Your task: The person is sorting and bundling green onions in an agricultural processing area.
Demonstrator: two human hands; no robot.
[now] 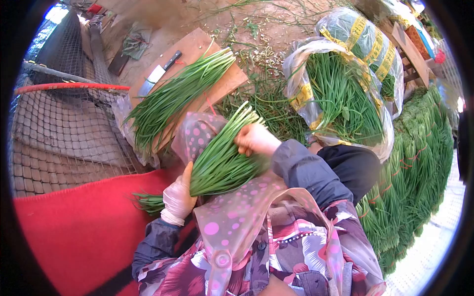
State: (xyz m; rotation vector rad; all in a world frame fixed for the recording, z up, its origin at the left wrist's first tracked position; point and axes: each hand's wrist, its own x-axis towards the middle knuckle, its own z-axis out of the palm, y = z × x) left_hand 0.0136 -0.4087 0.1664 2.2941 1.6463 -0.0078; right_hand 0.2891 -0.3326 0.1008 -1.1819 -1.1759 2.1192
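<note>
Cradling greens (224,160) over apron (222,219), clock ctr: L hand (180,197) wrapped round 'em at 8 o'clock, R hand (256,139) curled at 2, can't tell if pinching any. If L loosens, greens prob slip.

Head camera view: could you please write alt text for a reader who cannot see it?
A person's left hand holds a bundle of long green stalks above a spotted plastic apron, while the right hand touches it near the pale ends. Beyond, a knife and another bundle lie on a board; at right are bagged greens and stacked bundles.
</note>
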